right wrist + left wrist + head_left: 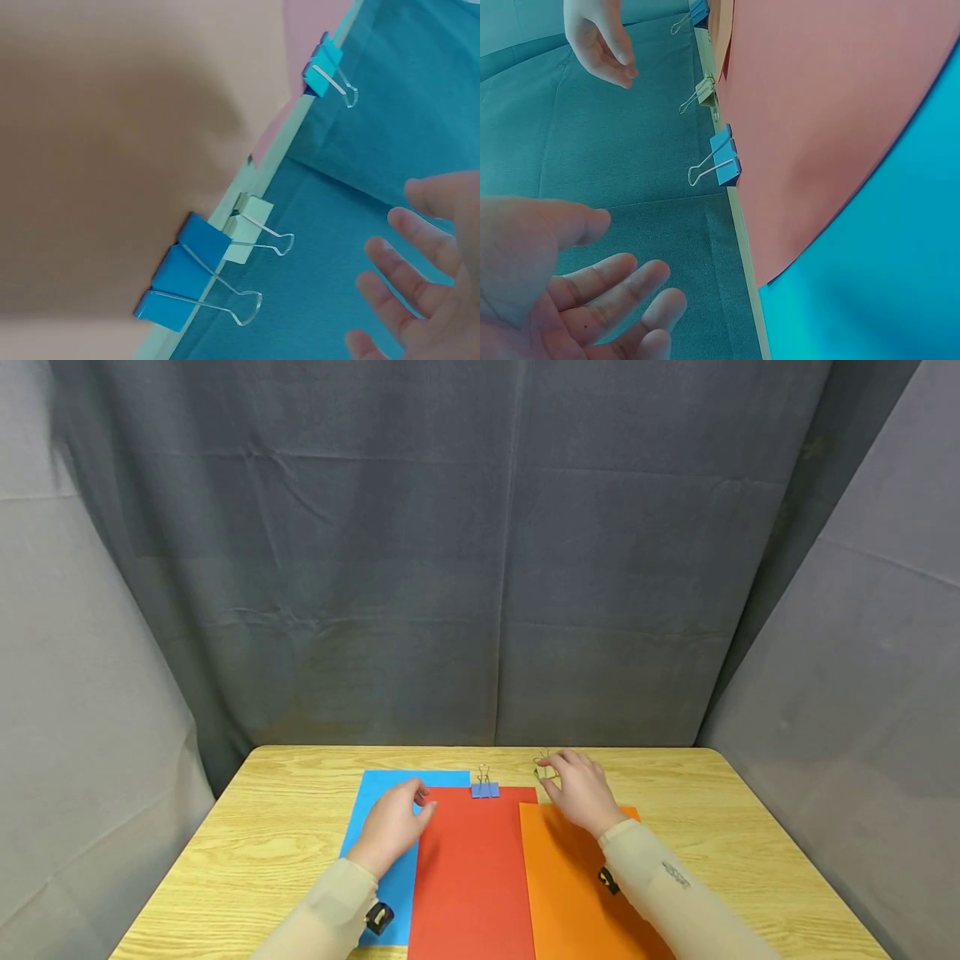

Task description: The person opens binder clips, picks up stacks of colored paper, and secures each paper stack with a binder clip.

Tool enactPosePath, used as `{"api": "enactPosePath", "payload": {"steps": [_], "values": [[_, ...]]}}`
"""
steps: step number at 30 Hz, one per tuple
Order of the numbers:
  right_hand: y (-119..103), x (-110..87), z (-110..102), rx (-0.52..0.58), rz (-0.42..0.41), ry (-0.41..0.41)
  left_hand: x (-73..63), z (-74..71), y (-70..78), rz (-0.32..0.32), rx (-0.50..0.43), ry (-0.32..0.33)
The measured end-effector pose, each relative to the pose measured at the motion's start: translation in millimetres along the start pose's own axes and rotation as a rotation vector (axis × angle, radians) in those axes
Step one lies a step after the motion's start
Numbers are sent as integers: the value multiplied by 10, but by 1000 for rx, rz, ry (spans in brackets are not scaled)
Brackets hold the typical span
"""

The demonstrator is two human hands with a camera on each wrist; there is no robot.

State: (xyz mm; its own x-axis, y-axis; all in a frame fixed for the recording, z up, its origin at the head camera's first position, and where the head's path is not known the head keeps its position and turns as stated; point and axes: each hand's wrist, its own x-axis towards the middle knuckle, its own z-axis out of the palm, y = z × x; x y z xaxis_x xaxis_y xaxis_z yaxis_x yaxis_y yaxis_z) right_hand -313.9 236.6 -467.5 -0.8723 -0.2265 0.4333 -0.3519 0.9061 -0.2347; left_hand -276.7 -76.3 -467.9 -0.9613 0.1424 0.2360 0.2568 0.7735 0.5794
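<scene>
A red sheet [474, 868] overlaps a blue sheet [378, 793] and lies beside an orange sheet [558, 877]. A blue binder clip [484, 790] sits at the red sheet's top edge. Close to my right hand [579, 789] stands a yellowish-green binder clip [249, 225], apart from the fingers. Another blue binder clip [184, 271] is at the orange sheet's edge; my right hand hides it in the head view. Over the blue and red sheets hovers my left hand [390, 827], fingers loosely bent. Neither hand holds anything.
The sheets lie on a wood-grain table [262, 827]. A dark grey curtain [375, 568] hangs behind its far edge. Pale cloth walls [97, 735] stand at both sides.
</scene>
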Motion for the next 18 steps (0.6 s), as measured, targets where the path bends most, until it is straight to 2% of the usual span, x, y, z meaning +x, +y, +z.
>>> {"api": "enactPosePath", "payload": {"steps": [11,18], "values": [[9,124,57,-66,15,-67,-38,1,-9,-4,-3,-6],[2,191,101,-97,-1,-82,-59,27,-15,11,17,-4]]}}
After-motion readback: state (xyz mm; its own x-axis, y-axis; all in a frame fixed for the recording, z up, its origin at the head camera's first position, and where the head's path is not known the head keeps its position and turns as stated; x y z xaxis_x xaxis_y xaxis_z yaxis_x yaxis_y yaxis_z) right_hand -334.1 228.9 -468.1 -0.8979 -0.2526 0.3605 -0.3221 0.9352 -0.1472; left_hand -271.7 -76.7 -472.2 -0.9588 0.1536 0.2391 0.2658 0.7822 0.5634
